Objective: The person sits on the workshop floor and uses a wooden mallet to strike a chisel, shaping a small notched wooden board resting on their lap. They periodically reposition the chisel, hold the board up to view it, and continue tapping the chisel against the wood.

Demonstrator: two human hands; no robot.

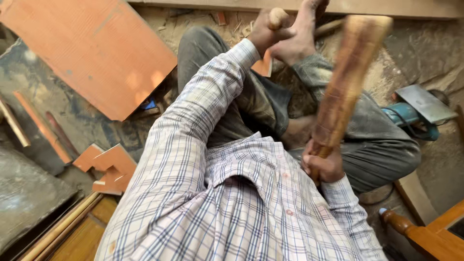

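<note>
Wooden mallet (345, 82): long, round, brown club, blurred, raised over the person's right knee; it looks solid and fairly heavy, stiff, with a smooth worn surface that could slip in a loose grip.
Hold on the mallet: best taken at the narrow lower end, where the right hand (323, 164) is wrapped closed around it now.
Chisel handle (277, 17): pale rounded wooden knob at the far middle, standing out of the left hand (265, 33), which is clenched around it; stiff and light by the look of it, gripped along the shaft below the knob.
Small orange piece (264, 65): thin flat offcut just under the left hand, next to a bare foot (299, 38); whether the foot pins it I cannot tell. It looks light, rigid and likely to split at the edges.
Large orange board (92, 48): flat sheet on the floor at far left, broad and awkward, better lifted by two edges.
Notched orange pieces (108, 166): cut shapes on the floor at near left, light and stiff.
Blue power tool (411, 116): lying at right on the sawdust floor (425, 48), with a cable.
Count, head view: one mallet, one chisel handle, one large board, one small offcut, two notched pieces as far as I can tell, one power tool, two hands.
</note>
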